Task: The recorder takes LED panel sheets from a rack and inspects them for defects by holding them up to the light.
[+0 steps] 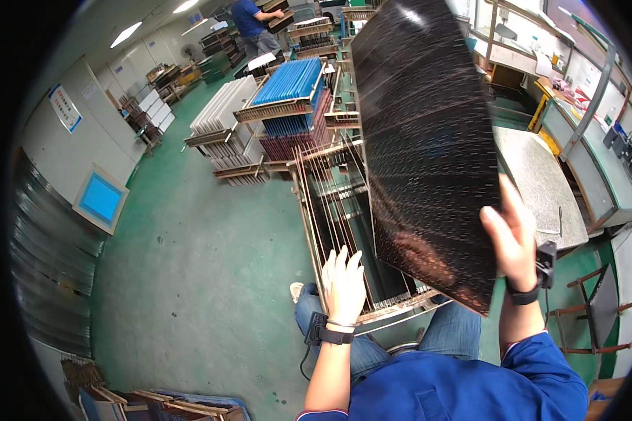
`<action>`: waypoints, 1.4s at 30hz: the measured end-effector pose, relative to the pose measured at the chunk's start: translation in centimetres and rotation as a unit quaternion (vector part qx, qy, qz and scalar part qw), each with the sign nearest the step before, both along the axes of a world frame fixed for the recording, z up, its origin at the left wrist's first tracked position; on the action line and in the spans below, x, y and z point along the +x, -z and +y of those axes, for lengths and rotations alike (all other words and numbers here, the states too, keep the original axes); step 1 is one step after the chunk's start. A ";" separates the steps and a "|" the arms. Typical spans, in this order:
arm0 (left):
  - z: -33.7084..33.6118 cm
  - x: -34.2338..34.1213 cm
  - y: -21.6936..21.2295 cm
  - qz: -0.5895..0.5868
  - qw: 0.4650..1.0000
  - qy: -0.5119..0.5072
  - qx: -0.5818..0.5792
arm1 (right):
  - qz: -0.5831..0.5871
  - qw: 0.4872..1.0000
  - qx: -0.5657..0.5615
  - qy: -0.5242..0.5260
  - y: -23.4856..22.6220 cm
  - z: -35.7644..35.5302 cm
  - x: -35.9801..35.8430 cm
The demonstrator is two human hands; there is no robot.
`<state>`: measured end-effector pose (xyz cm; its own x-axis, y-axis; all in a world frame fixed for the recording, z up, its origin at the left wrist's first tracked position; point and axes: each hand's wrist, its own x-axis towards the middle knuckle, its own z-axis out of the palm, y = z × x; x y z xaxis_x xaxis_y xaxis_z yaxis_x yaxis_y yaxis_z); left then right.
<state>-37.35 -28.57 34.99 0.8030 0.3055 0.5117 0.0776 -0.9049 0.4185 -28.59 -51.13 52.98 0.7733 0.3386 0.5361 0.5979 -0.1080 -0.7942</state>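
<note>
My right hand grips a large, glossy black panel by its right edge, thumb on the face toward me. The panel stands steeply tilted, its surface covered in fine pale flecks and streaks. It hides part of a slotted metal rack in front of my knees. Inside that rack, thin dark sheets stand on edge between upright rods. My left hand lies over the rack's near left part, fingers stretched out and slightly apart on the sheet edges. Whether the panel's lower edge touches the rack is unclear.
Racks of blue panels and white panels stand ahead. A speckled grey table is to my right, beside a chair and a workbench. Another person handles a rack far off. More framed panels lie lower left.
</note>
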 end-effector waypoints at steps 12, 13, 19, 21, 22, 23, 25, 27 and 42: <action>0.6 -0.7 -0.5 0.033 0.999 0.027 -0.030 | 0.078 0.971 -0.224 -0.029 1.1 5.8 2.9; 0.4 -0.6 -0.7 0.033 0.999 0.028 -0.029 | 0.061 0.977 -0.201 -0.048 1.3 6.1 3.6; 0.4 -0.7 -1.1 0.028 0.999 0.027 -0.030 | 0.027 0.974 -0.210 -0.075 1.5 7.6 6.3; 0.6 -0.8 -0.9 0.029 0.999 0.024 -0.027 | -0.005 0.976 -0.202 -0.080 2.2 8.2 7.1; 0.5 -0.8 -0.8 0.029 0.999 0.025 -0.028 | -0.036 0.977 -0.193 -0.081 2.6 8.4 7.6; 0.4 -0.7 -0.8 0.029 0.999 0.025 -0.029 | -0.038 0.977 -0.194 -0.081 2.7 8.6 8.1; 0.4 -0.7 -0.9 0.027 0.999 0.025 -0.031 | -0.053 0.972 -0.216 -0.082 3.0 9.3 9.2; 0.3 -0.6 -1.1 0.021 0.999 0.030 -0.033 | -0.098 0.960 -0.252 -0.070 4.2 10.3 9.1; 0.8 -0.9 -0.9 0.020 0.998 -0.008 -0.067 | 0.103 0.896 -0.417 -0.114 15.9 16.4 0.9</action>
